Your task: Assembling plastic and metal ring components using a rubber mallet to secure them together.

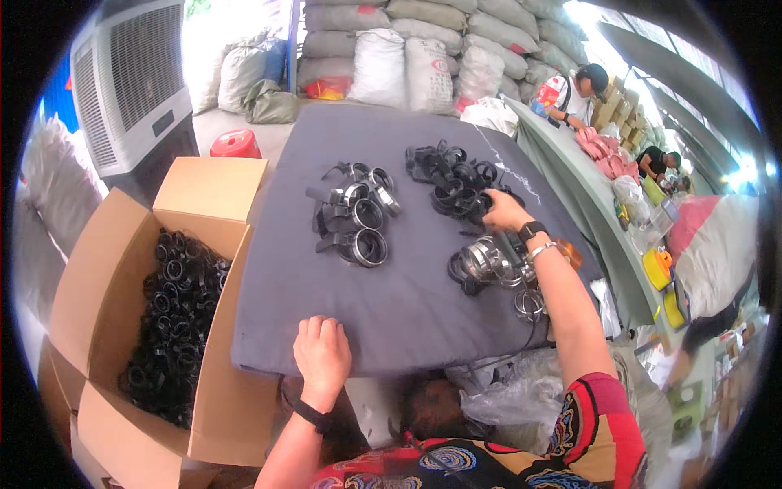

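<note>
My right hand [506, 213] reaches over the grey-covered table [407, 318] to a pile of black ring-shaped parts [458, 183]. Its fingers are closed on a black ring at the pile's near right side, though they partly hide it. Close to my right wrist lies a cluster of silver metal rings [491, 261], some with black parts. Across on the left half, several black-and-silver rings with short tabs [362, 244] lie in a loose group. At the table's near edge my left hand [322, 352] rests with fingers curled in, and nothing shows in it.
An open cardboard box [216, 383] holding many black rings [175, 301] stands left of the table. Behind it are an air cooler [134, 81] and a red stool [235, 144]. Stacked sacks [423, 24] line the back. Two people work along a bench [562, 155] at right.
</note>
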`<action>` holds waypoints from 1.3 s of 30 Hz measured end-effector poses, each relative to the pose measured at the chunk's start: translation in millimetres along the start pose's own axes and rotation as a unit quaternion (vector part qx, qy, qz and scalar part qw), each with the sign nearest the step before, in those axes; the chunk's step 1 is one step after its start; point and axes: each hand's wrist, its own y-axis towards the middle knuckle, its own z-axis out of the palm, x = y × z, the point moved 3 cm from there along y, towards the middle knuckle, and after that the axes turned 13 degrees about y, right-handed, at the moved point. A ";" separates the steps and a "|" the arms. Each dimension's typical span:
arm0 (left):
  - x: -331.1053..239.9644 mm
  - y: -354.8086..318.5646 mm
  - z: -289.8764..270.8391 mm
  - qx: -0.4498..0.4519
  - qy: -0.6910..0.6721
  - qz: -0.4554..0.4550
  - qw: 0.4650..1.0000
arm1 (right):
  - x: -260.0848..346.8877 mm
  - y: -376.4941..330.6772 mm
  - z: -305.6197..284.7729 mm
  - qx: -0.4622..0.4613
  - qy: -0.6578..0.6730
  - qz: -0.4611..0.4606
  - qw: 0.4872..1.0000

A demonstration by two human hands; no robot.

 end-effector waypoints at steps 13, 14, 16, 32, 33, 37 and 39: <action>0.3 -3.8 4.0 0.004 -0.005 -0.018 1.000 | 37.6 -46.1 -7.2 0.239 -0.261 -0.026 0.935; -0.7 -3.3 4.6 0.009 -0.003 -0.019 1.000 | 26.6 -42.8 -14.2 0.183 -0.253 -0.057 0.948; -0.9 -3.6 2.2 0.003 0.007 -0.012 1.000 | 33.5 -49.0 -29.8 0.089 -0.211 -0.073 0.971; -62.9 -23.6 -35.5 0.162 -0.367 0.051 0.914 | 142.0 -260.2 55.1 0.179 0.556 0.054 0.810; -56.2 -38.0 -23.2 0.293 -0.444 -0.053 0.845 | 135.9 -268.4 63.4 0.189 0.577 0.089 0.790; -28.9 -65.6 -16.1 0.327 -0.493 -0.154 0.791 | 95.0 -262.2 65.5 0.080 0.405 0.031 0.910; -17.6 -73.3 -16.0 0.311 -0.482 -0.217 0.790 | 65.2 -254.2 39.6 -0.063 0.068 -0.088 0.992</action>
